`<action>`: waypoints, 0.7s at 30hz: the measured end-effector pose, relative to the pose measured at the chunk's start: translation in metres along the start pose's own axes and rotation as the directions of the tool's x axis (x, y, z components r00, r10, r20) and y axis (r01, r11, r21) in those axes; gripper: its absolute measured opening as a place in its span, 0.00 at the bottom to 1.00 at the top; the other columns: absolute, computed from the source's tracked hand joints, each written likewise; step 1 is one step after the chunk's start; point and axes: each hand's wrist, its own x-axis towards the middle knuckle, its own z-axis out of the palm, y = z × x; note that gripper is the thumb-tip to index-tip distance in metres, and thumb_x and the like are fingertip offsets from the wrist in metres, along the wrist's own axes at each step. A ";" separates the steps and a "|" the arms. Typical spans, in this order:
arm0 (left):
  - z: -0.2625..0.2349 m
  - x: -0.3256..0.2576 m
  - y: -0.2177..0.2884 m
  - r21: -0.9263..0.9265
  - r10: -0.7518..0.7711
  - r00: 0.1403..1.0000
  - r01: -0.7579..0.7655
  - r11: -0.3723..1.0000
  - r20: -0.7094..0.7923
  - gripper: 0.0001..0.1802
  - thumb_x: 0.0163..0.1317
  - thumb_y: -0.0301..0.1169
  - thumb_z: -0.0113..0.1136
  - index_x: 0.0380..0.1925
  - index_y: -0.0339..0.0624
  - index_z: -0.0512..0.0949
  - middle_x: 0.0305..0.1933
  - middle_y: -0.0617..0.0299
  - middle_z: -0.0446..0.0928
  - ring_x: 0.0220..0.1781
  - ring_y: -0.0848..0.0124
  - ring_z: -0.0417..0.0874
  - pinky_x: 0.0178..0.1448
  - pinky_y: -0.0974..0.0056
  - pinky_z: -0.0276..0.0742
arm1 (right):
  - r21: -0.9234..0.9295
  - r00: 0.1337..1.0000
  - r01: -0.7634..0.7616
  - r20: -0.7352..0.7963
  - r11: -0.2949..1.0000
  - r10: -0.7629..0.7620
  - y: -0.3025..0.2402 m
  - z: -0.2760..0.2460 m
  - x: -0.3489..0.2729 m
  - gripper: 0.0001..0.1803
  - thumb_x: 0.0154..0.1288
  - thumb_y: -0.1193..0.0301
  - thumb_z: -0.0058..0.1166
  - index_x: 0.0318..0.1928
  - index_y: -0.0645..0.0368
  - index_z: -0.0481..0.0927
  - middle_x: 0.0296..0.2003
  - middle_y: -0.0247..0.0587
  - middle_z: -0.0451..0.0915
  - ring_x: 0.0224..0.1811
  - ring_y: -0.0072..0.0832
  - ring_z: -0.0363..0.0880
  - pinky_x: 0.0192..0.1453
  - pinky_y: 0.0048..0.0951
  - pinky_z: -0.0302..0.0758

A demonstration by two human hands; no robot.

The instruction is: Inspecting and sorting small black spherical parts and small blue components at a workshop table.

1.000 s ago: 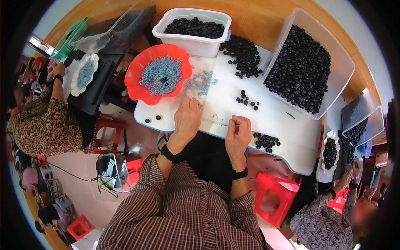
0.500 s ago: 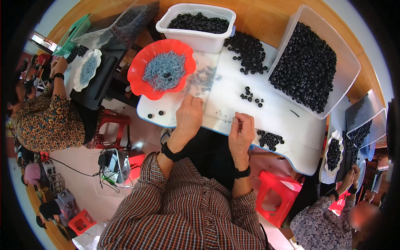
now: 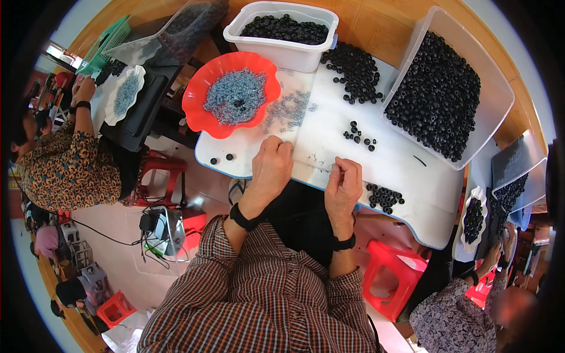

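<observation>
Hands unchanged since a second ago: left hand [image 3: 272, 167] flat at desk [image 3: 406, 167] near edge; right hand [image 3: 344, 185] fingers pinched, contents indiscernible. Work stalled.

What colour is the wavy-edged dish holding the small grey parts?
Red-orange, seen best in the head view: the dish beyond the left hand.

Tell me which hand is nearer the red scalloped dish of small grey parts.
Left. The left hand rests on the white table just below the red dish. The right hand sits farther right, beside a small cluster of black rings.
</observation>
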 end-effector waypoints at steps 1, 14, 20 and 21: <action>0.001 0.000 0.000 0.011 -0.016 1.000 0.016 1.000 0.013 0.09 0.56 0.21 0.61 0.39 0.35 0.78 0.37 0.53 0.73 0.39 0.54 0.78 0.39 0.54 0.78 | 0.005 1.000 -0.009 0.002 1.000 0.009 0.000 0.000 0.000 0.10 0.60 0.85 0.55 0.42 0.63 0.78 0.37 0.47 0.78 0.34 0.39 0.79 0.35 0.33 0.78; -0.005 0.000 -0.006 -0.695 -0.450 0.819 0.554 0.458 0.356 0.08 0.64 0.26 0.61 0.41 0.34 0.81 0.29 0.64 0.78 0.25 0.74 0.77 0.31 0.71 0.73 | 0.057 0.999 -0.049 0.007 0.997 0.049 -0.006 -0.002 -0.001 0.08 0.62 0.84 0.55 0.42 0.64 0.79 0.38 0.46 0.78 0.34 0.33 0.79 0.34 0.27 0.77; -0.018 0.003 0.004 -0.754 -0.228 0.731 0.657 -0.020 0.643 0.09 0.67 0.27 0.60 0.43 0.33 0.81 0.30 0.66 0.78 0.27 0.81 0.75 0.32 0.75 0.71 | 0.248 0.987 -0.130 0.124 0.960 0.102 -0.027 -0.006 0.001 0.08 0.65 0.82 0.55 0.44 0.63 0.81 0.39 0.42 0.79 0.36 0.25 0.78 0.33 0.22 0.75; -0.017 0.003 0.008 -0.752 -0.226 0.730 0.658 -0.022 0.645 0.09 0.67 0.27 0.60 0.43 0.33 0.81 0.30 0.66 0.78 0.27 0.81 0.75 0.32 0.75 0.71 | 0.244 0.987 -0.131 0.123 0.961 0.104 -0.029 -0.006 0.003 0.08 0.65 0.82 0.55 0.44 0.63 0.81 0.39 0.42 0.79 0.36 0.25 0.78 0.33 0.22 0.75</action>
